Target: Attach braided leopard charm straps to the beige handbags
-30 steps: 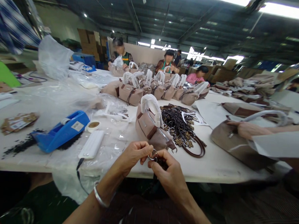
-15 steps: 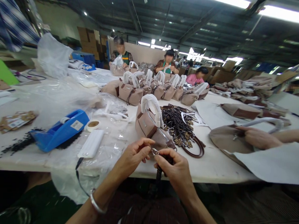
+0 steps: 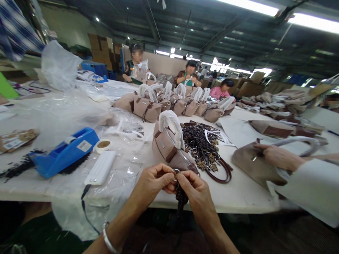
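Note:
At the table's near edge, my left hand (image 3: 157, 180) pinches a small silver metal ring (image 3: 175, 173) between thumb and finger. Its fingertips meet those of my right hand (image 3: 196, 188), which is closed on the same ring from the other side. Below the ring hangs a dark braided strap (image 3: 181, 198), partly hidden by my fingers. Just beyond my hands stands a beige and brown handbag (image 3: 164, 143) with a white-wrapped handle. To its right lies a pile of similar dark braided straps (image 3: 198, 139) with metal rings.
On the left are a blue tape dispenser (image 3: 64, 152), a tape roll (image 3: 103, 144) and a white power bank (image 3: 100, 169) with a cable. Several handbags (image 3: 148, 108) stand behind. At right, a co-worker's hand (image 3: 280, 156) touches another bag (image 3: 249, 160) beside white paper (image 3: 315, 189).
My hands have come closer together, and my left fingers now grip the ring. The co-worker's sheet of paper has shifted at the right. My view has moved slightly.

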A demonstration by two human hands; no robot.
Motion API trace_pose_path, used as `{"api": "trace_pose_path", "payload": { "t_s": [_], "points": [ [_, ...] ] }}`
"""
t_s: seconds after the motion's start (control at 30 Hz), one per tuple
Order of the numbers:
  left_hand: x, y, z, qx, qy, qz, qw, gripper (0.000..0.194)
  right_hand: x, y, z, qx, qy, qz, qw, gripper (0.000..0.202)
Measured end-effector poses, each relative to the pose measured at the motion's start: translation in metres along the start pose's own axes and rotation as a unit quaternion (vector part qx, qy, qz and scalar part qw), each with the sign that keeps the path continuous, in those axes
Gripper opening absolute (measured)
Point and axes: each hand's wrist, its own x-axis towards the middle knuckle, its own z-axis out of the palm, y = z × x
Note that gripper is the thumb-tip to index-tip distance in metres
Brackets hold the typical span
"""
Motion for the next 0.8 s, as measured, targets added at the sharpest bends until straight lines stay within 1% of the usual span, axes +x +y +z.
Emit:
{"api": "trace_pose_path", "payload": {
  "t_s": [0.07, 0.1, 0.13, 0.2, 0.27, 0.3, 0.37, 0.47, 0.53, 0.6, 0.63, 0.7, 0.77, 0.8],
  "points": [
    [0.003, 0.002, -0.004, 0.002, -0.012, 0.003, 1.000, 0.036, 0.001, 0.000, -0.001, 0.007, 0.003, 0.010, 1.000, 0.037],
    [0.006, 0.004, -0.007, 0.011, -0.006, 0.014, 1.000, 0.036, 0.002, 0.001, -0.001, 0.015, 0.003, 0.020, 1.000, 0.038],
    [0.010, 0.007, -0.011, 0.027, 0.010, 0.033, 0.999, 0.035, 0.002, 0.001, -0.001, 0.024, 0.005, 0.031, 0.999, 0.038],
    [0.021, 0.014, -0.018, 0.082, 0.061, 0.090, 0.991, 0.029, 0.004, 0.003, -0.001, 0.042, 0.012, 0.048, 0.998, 0.039],
    [0.032, 0.021, -0.023, 0.154, 0.107, 0.143, 0.972, 0.024, 0.007, 0.004, 0.000, 0.055, 0.018, 0.055, 0.997, 0.040],
    [0.038, 0.025, -0.024, 0.187, 0.120, 0.161, 0.962, 0.022, 0.008, 0.004, 0.000, 0.061, 0.020, 0.055, 0.996, 0.040],
    [0.047, 0.029, -0.024, 0.240, 0.119, 0.177, 0.947, 0.019, 0.011, 0.004, 0.000, 0.069, 0.025, 0.051, 0.996, 0.041],
    [0.053, 0.031, -0.021, 0.272, 0.091, 0.176, 0.942, 0.018, 0.016, 0.005, -0.001, 0.078, 0.039, 0.041, 0.995, 0.040],
    [0.057, 0.030, -0.017, 0.286, 0.106, 0.187, 0.934, 0.019, 0.019, 0.005, 0.000, 0.090, 0.058, 0.032, 0.994, 0.039],
    [0.063, 0.031, -0.013, 0.311, 0.133, 0.212, 0.917, 0.023, 0.022, 0.006, 0.001, 0.108, 0.091, 0.021, 0.990, 0.038],
    [0.068, 0.032, -0.011, 0.325, 0.135, 0.225, 0.909, 0.025, 0.024, 0.006, 0.002, 0.117, 0.108, 0.016, 0.987, 0.038],
    [0.082, 0.038, -0.007, 0.353, 0.111, 0.247, 0.896, 0.028, 0.027, 0.006, 0.004, 0.129, 0.134, 0.009, 0.983, 0.038],
    [0.098, 0.044, -0.002, 0.375, 0.054, 0.254, 0.890, 0.026, 0.030, 0.007, 0.004, 0.129, 0.139, 0.005, 0.982, 0.038],
    [0.106, 0.046, 0.000, 0.382, 0.020, 0.246, 0.891, 0.022, 0.032, 0.007, 0.004, 0.127, 0.139, 0.005, 0.982, 0.039]
  ]
}}
